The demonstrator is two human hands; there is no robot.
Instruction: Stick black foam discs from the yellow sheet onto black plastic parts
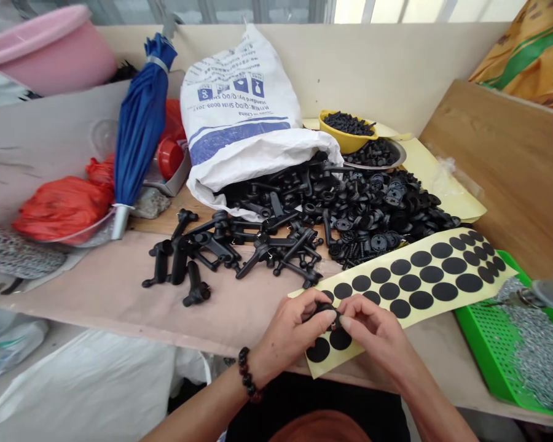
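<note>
We hold a small black plastic part (327,311) just above the near edge of the worktop (96,294). Our left hand (295,334) and our right hand (378,336) are both closed in a narrow pinch on it, so most of it is hidden and we cannot see its full shape. It looks light and stiff, so a soft grip should not bend it, but it is small and may slip, so it is best to take it by its sides with our fingertips. Right under our hands lies one long yellow sheet (381,307) of round black stickers. We count about forty dots, but some are hidden, and two show just below our hands. Past the sheet, in the middle of the worktop, is one big heap of black plastic parts (364,209), too many to count. About a dozen bigger black parts (221,245) lie to the left of it. One white sack (239,104) lies on its side at the back, with its open end by the heap. Near the back right are one yellow bowl (345,136) and one metal dish (399,159), both full of small black parts. One green tray (479,350) of grey bits sits at the right end, and one blue umbrella (141,123) lies at the back left. We wear one bead bracelet (247,374) on our left wrist.
</note>
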